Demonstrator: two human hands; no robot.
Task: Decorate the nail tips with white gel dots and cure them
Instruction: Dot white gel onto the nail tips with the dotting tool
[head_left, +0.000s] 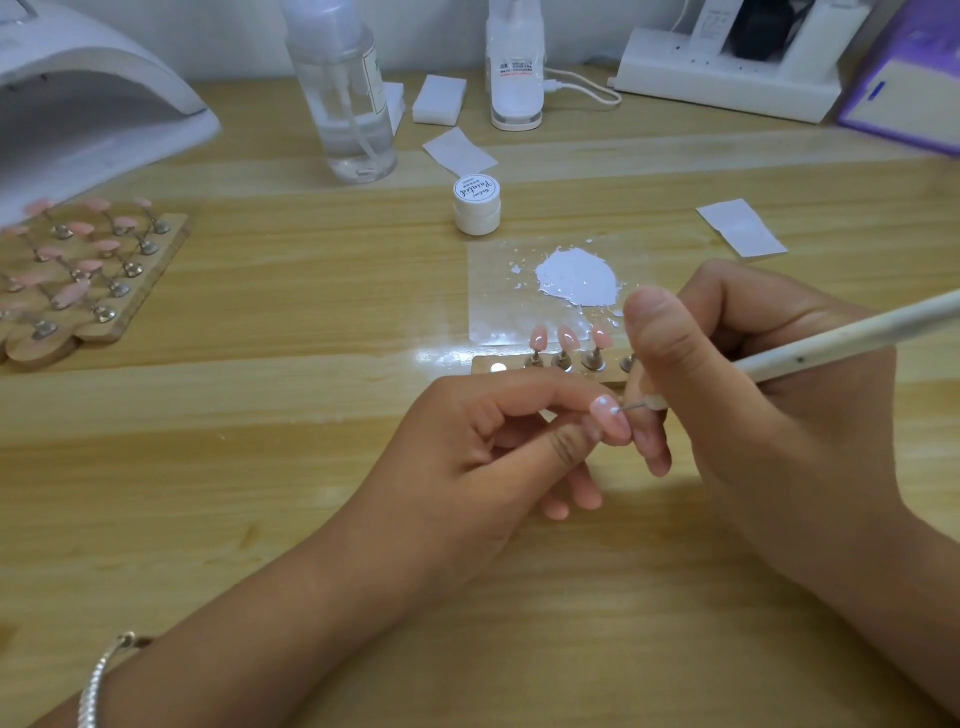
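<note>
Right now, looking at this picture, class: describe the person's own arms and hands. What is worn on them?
Both forearms are bare, with no sleeves and no gloves. The left hand and the right hand show no rings. A thin silver bangle, ribbed like small beads, circles the left wrist. The right wrist shows nothing worn.

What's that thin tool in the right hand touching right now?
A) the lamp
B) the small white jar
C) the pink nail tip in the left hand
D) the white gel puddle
C: the dotting tool in the right hand touches the pink nail tip pinched by the left hand.
</note>
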